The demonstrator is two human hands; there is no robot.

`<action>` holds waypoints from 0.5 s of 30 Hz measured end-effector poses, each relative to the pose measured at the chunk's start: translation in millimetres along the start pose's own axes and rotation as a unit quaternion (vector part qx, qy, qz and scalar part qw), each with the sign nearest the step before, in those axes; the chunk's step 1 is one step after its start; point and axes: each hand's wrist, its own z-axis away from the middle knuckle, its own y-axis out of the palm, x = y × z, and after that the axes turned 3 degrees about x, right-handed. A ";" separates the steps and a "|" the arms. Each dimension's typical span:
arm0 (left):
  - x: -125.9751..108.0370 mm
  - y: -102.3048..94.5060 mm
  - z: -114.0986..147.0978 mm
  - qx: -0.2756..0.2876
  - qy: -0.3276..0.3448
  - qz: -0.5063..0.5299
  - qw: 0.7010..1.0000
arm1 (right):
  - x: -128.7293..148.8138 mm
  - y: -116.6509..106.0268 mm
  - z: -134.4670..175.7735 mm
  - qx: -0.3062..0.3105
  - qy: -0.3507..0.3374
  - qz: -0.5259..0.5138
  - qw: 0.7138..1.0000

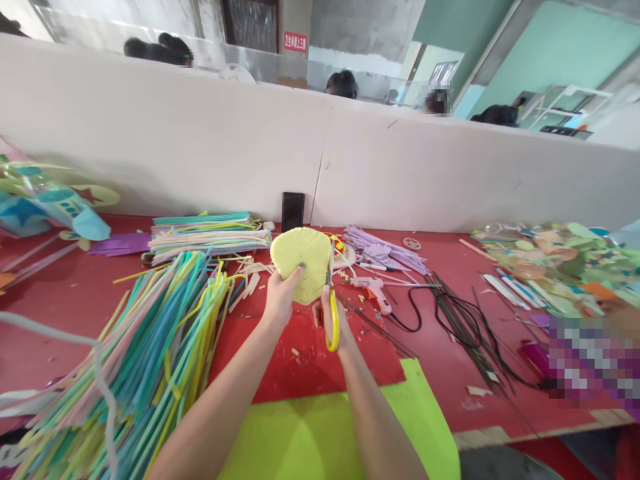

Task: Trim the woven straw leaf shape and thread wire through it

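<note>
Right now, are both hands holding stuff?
Left hand: closed, holding the pale-yellow, ridged, rounded piece.
Right hand: closed, holding the yellow-handled metal scissors.

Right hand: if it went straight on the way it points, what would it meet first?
Probably the pale yellow piece held in the left hand, right beside the scissors; exact depth is unclear.

Single head-worn view, looking forward and down over the red table (450, 400) — the left hand (283, 293) and right hand (331, 317) lie close, near mid-frame. The white partition (225, 147) spans the width behind them — its top edge slopes down rightward, with the green wall (575, 53) farther off.
</note>
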 end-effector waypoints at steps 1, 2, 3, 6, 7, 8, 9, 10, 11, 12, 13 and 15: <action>0.0 0.4 0.4 -0.003 -0.002 0.001 1.000 | -0.9 -0.2 -0.1 -0.002 -0.003 0.002 1.000; 0.0 0.7 0.7 -0.005 -0.002 0.001 1.000 | -2.0 -0.4 -0.3 -0.005 -0.004 0.000 1.000; -0.1 0.8 0.9 -0.006 -0.001 0.001 1.000 | -3.2 -0.3 -0.5 -0.007 -0.002 -0.005 1.000; 0.0 1.1 1.5 -0.002 0.003 0.000 1.000 | -6.3 1.0 -1.2 -0.014 0.013 -0.032 0.999; 0.3 1.2 1.7 -0.001 0.002 0.000 1.000 | -6.8 1.6 -1.4 -0.017 0.019 -0.041 0.999; 0.7 1.5 2.1 -0.001 0.001 0.001 1.000 | -6.9 2.2 -1.5 -0.020 0.024 -0.048 0.998; 1.3 1.8 2.5 -0.003 -0.003 0.003 1.000 | -6.7 2.6 -1.5 -0.021 0.025 -0.052 0.998; 1.9 2.2 2.9 -0.005 -0.007 0.006 1.000 | -6.5 2.9 -1.5 -0.020 0.026 -0.054 0.998; 2.7 2.7 3.5 -0.010 -0.011 0.011 1.000 | -6.3 3.0 -1.4 -0.019 0.025 -0.055 0.998; 3.6 3.2 4.0 -0.014 -0.015 0.015 1.000 | -6.2 3.0 -1.3 -0.018 0.022 -0.054 0.998; 4.4 3.7 4.4 -0.019 -0.019 0.019 0.999 | -6.4 2.8 -1.2 -0.019 0.018 -0.051 0.998; 6.1 4.4 5.2 -0.023 -0.024 0.024 0.999 | -7.5 2.5 -1.1 -0.022 0.015 -0.043 0.999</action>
